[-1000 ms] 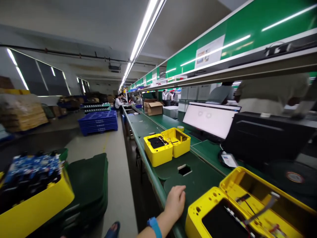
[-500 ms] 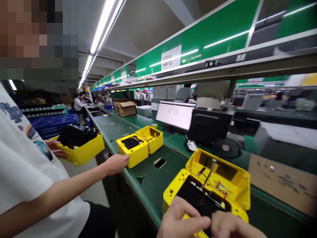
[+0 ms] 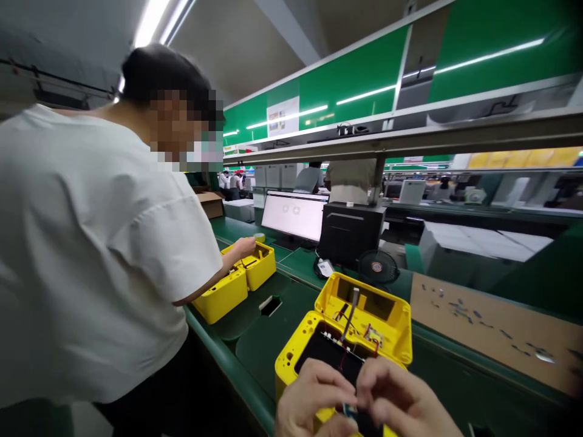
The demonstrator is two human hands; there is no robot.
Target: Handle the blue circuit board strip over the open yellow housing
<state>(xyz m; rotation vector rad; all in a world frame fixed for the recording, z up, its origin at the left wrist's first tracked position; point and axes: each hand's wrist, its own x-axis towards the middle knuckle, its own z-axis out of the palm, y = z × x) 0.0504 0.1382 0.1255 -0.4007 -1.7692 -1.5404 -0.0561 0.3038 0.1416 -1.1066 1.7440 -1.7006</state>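
Together, left hand, right hand, fingers narrowly pinching a blue-tipped connector, just over an open yellow case

"What's above me on the feed?"

"Long white fluorescent tubes along a pale grey ceiling, then glossy green overhead panels above a grey metal rail."

"And lower down?"

"A green-topped workbench, with a glowing flat white monitor just beside a black boxy case."

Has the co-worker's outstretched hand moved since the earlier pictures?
Yes: the co-worker's hand moved away from the square bench cutout, now over the far yellow case half.
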